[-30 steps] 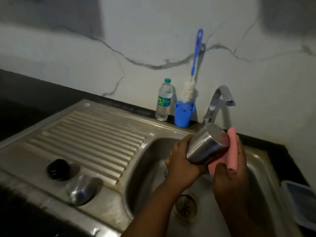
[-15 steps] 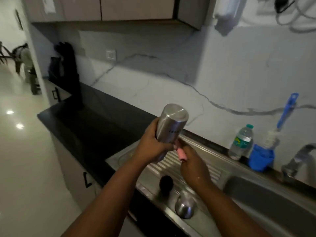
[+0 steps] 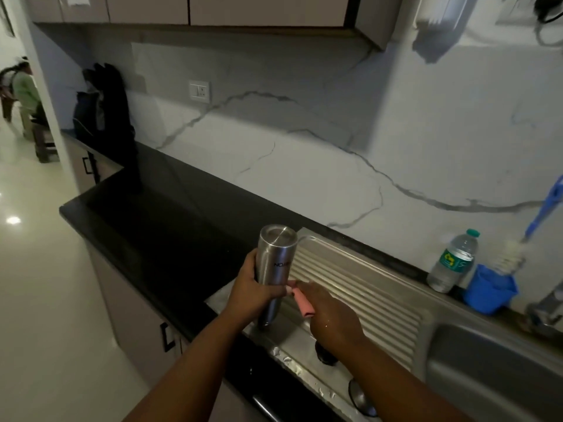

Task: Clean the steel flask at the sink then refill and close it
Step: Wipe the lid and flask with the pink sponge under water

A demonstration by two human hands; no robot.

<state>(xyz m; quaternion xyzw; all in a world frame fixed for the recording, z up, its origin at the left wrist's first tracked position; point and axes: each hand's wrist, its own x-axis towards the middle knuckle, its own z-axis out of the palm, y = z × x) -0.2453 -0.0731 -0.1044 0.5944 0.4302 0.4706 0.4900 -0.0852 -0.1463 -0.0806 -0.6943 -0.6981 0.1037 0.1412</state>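
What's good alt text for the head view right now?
A left hand grips a steel flask held upside down over the sink's drainboard, while the right hand holds a pink sponge against its side. A water bottle and a blue brush holder stand by the marbled wall.

The steel flask (image 3: 275, 263) is brushed metal with a soft satin sheen, its flat base showing fine radial polish. Against its lower side lies a pink sponge cloth (image 3: 301, 303), matt and soft-looking. Right of the flask, the ribbed draining board (image 3: 365, 296) is dull stainless steel, wet and spotted with droplets near its front edge. Left of the flask the table (image 3: 170, 220) is dark polished stone, glossy. Behind it the wall (image 3: 304, 166) is smooth white marble with grey veins. Far right of the flask stand a clear plastic bottle (image 3: 452, 261) and a blue plastic cup (image 3: 487, 289).
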